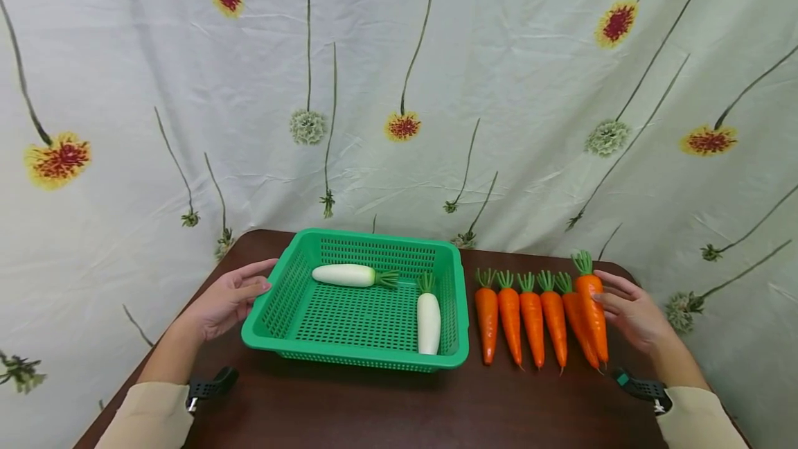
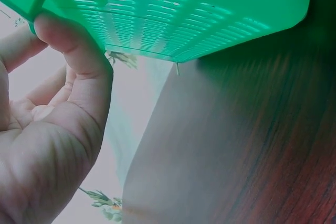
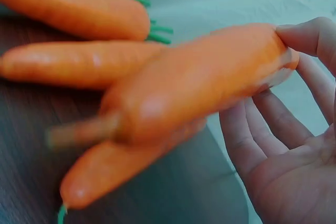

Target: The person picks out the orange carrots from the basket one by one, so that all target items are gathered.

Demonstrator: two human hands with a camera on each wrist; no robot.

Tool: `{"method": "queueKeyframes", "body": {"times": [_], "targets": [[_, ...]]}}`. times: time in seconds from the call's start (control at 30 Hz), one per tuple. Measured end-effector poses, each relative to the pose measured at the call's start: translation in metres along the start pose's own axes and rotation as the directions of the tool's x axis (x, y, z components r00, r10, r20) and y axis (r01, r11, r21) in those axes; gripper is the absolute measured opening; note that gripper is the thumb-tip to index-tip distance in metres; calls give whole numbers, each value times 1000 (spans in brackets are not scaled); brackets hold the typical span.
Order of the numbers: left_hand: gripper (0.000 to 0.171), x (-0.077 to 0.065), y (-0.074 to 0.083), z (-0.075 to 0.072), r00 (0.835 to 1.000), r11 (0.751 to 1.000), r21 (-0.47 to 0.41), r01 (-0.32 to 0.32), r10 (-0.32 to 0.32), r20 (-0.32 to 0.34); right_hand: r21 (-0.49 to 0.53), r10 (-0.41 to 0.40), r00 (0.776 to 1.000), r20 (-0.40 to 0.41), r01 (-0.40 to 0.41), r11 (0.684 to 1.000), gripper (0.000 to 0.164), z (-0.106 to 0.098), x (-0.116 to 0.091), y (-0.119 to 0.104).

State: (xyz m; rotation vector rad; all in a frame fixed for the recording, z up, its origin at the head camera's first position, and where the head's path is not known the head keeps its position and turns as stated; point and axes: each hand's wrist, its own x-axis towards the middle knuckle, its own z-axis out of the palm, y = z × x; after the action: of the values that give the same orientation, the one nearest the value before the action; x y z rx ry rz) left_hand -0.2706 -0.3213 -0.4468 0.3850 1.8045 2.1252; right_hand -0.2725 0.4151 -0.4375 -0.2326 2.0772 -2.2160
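Note:
A green plastic basket [image 1: 355,359] holds two white radishes: one radish [image 1: 343,275] lies crosswise at the back, the other radish [image 1: 428,324] lengthwise along the right side. At the basket's left rim, my left hand [image 1: 227,300] pinches the edge; its thumb [image 2: 68,40] presses the rim in the left wrist view. My right hand [image 1: 632,314] grips a carrot [image 1: 591,303] between thumb and fingers near its leafy end. That carrot overlaps another carrot [image 1: 576,324] at the right end of a row.
Several more orange carrots [image 1: 531,317] lie side by side right of the basket, green tops toward the back. All stands on a dark brown table [image 1: 374,411]. Behind it hangs a pale cloth [image 1: 374,179] printed with flowers.

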Motion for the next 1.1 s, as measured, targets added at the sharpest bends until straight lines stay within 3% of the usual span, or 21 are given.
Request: {"method": "queueKeyframes", "body": {"times": [0.43,0.67,0.8,1.1], "targets": [[67,1,-1,1,1000,1000,15,10,-10,-24,-45,75,994,-76,-78,996,42,-25,-6,17],[66,0,-2,0,1000,1000,13,3,-3,-16,-158,135,983,-123,-154,975,37,-35,-4,24],[64,0,-1,1,1000,1000,10,2,-2,-16,-227,150,981,-120,-174,958,37,-39,-3,27],[64,1,-2,0,1000,1000,5,-1,1,-15,-272,217,971,-103,-237,933,35,-45,1,31]]}}
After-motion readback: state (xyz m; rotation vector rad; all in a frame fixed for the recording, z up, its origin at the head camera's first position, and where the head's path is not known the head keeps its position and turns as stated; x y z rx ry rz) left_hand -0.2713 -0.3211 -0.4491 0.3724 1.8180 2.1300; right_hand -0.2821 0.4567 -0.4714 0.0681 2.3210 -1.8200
